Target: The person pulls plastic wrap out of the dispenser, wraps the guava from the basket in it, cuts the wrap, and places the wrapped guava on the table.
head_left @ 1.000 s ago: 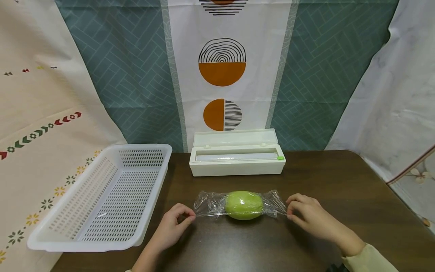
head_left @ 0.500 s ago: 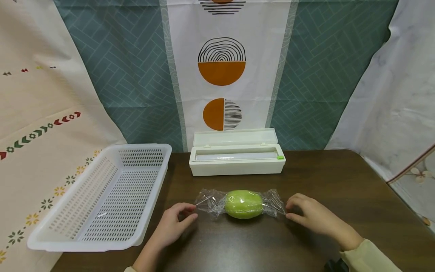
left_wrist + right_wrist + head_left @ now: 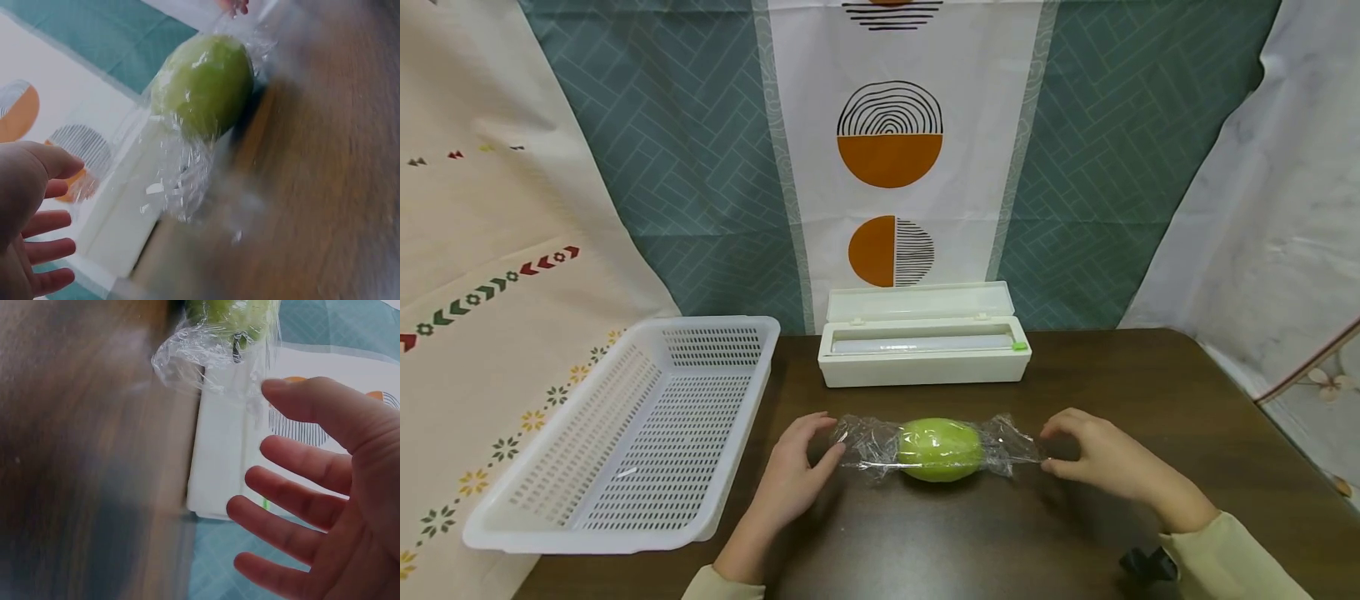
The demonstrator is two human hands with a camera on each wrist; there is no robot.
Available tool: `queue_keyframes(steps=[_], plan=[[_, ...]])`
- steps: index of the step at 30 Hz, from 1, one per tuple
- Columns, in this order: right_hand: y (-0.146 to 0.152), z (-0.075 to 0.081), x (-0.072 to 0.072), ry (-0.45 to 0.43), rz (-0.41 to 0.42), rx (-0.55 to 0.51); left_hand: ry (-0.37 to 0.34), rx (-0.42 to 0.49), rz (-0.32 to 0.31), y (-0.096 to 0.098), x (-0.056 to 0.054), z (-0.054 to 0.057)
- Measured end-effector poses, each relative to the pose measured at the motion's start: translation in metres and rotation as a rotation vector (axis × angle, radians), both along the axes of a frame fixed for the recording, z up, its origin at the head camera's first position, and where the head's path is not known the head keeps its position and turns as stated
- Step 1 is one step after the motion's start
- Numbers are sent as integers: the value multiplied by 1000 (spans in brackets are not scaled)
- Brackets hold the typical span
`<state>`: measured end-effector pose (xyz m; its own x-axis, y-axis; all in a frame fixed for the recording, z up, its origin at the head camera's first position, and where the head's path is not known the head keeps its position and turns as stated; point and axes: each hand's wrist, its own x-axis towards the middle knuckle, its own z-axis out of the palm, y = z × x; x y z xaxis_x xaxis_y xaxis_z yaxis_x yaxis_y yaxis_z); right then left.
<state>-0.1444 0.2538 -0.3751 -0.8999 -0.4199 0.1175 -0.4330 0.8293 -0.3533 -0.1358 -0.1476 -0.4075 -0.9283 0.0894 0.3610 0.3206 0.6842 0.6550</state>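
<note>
A green oval fruit (image 3: 938, 450) lies on the table, wrapped in clear cling film (image 3: 867, 444) that sticks out crumpled at both ends. By the film's left end is my left hand (image 3: 792, 471), thumb and fingers spread apart; the left wrist view shows nothing gripped in it. On the other side, my right hand (image 3: 1101, 458) has its thumb and fingers parted around the right end of the film. In the right wrist view the thumb tip (image 3: 275, 389) is at the film's edge; whether it touches is unclear.
Behind the fruit stands a white cling film dispenser (image 3: 925, 367) with its lid raised and a roll inside. To the left is a white perforated plastic basket (image 3: 741, 433). A small black object (image 3: 1148, 565) is by the right sleeve. Patterned cloths hang behind the table (image 3: 940, 550).
Both hands have loosened from pinching the film ends, their thumbs and fingers now parted. The right hand has shifted slightly outward. The wrapped fruit stays in about the same place.
</note>
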Motion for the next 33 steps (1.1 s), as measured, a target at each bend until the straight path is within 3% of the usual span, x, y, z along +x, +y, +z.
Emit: queue_keyframes(steps=[4,8,13,21,26,33], plan=[[3,1,0,-14,4,11,41,-38,-18,10,-4,5],[2,1,0,60,-1,-12,88,-100,-54,19,-9,10],[-5,2,-5,139,41,-30,101,-156,-136,32,-13,15],[-25,10,-16,162,91,-59,91,-235,-276,53,-22,20],[-40,9,-25,108,108,-93,96,-338,-339,70,-28,23],[-56,-5,-37,4,189,-92,104,-503,-426,93,-29,25]])
